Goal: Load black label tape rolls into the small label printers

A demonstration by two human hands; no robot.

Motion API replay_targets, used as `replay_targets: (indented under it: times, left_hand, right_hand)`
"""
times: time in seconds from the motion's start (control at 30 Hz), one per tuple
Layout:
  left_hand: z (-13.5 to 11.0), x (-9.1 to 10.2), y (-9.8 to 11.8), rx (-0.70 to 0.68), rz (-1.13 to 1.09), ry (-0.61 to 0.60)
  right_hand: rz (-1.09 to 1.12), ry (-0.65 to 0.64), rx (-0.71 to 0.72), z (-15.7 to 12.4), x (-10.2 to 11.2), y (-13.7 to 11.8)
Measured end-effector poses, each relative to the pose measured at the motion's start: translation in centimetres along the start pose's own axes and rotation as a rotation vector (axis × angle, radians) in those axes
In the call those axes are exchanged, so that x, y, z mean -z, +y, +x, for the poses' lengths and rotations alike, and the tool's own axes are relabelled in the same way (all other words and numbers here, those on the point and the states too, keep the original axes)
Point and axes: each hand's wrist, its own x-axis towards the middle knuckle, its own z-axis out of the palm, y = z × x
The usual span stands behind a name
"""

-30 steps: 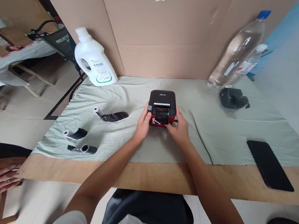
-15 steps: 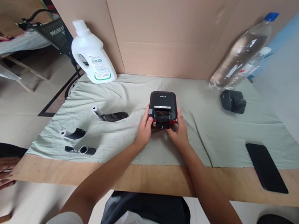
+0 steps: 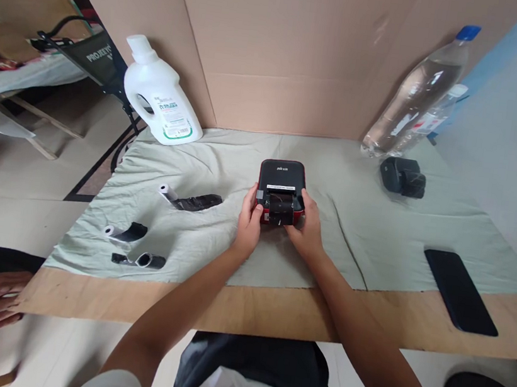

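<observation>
A small boxy device with a black top and red sides (image 3: 283, 175) sits at the centre of the frame, on a wrinkled pale green cloth (image 3: 213, 248); a glossy black strip (image 3: 282, 209) hangs over its front; the left hand (image 3: 249, 229) holds its left side, thumb at the near corner; the right hand (image 3: 309, 230) holds its right side, fingers bent against the casing; a partly unrolled black-and-white roll (image 3: 197, 202) lies left of centre; a flat black rectangular phone (image 3: 461, 291) lies at the lower right.
</observation>
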Motion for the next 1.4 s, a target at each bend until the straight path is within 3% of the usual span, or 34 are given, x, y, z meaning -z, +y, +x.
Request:
replay_targets:
  times: [0.4, 0.87, 1.0, 1.13, 1.4]
  left_hand:
    - [0.5, 0.9, -1.4, -0.098, 0.067, 0.0]
    - [2.2, 1.7, -0.8, -0.075, 0.121, -0.037]
    - [3.1, 1.7, -1.1, -0.053, 0.147, -0.035]
    - [3.2, 1.3, -1.8, -0.12, 0.083, -0.019]
    - [2.0, 1.6, -2.2, -0.252, 0.069, -0.053]
  right_hand:
    - [-0.068, -0.001, -0.019, 0.3, 0.4, -0.5]
    - [-0.172, -0.12, -0.127, 1.9, 1.9, -2.9]
    - [-0.189, -0.126, -0.115, 1.9, 1.8, -2.6]
    - [-0.21, -0.132, -0.095, 1.9, 1.6, -1.8]
    - [0.074, -0.19, -0.063, 1.5, 1.9, -0.1]
